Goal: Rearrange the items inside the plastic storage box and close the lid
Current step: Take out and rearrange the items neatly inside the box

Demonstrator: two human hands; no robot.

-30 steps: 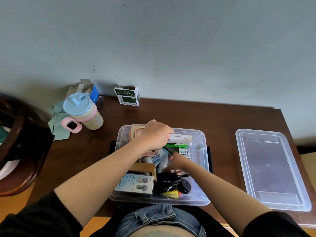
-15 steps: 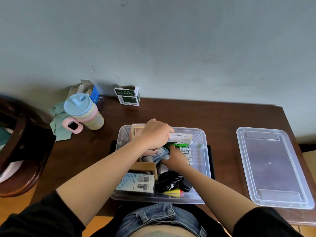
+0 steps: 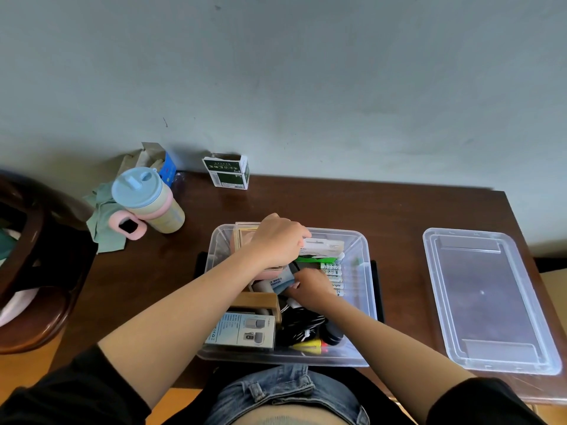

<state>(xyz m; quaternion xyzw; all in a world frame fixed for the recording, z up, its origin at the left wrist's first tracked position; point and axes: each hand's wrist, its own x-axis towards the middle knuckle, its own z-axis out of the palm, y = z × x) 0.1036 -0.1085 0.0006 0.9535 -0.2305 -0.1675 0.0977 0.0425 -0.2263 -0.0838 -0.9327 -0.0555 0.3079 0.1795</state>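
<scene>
Both hands down in the storage box (image 3: 359,302), lid (image 3: 487,302) still off to the side

The clear box sits mid-table (image 3: 399,216) right in front of the person. The left hand (image 3: 277,240) is at the box's 12 o'clock end, fingers curled over a white carton (image 3: 326,247), so it looks like it's gripping that. The right hand (image 3: 310,285) is near the middle, fingers curled down onto a blue wipes packet (image 3: 280,282), though I can't tell how firm the hold is. Also inside: a row of batteries (image 3: 333,276) just at 3 o'clock of the right hand, a wooden block (image 3: 259,302), a grey printed carton (image 3: 242,331) and black cables (image 3: 302,325) at the 6 o'clock end. The lid lies flat at 3 o'clock, well apart, close to the table's right edge. A cup (image 3: 147,204) stands at 10 o'clock.
</scene>
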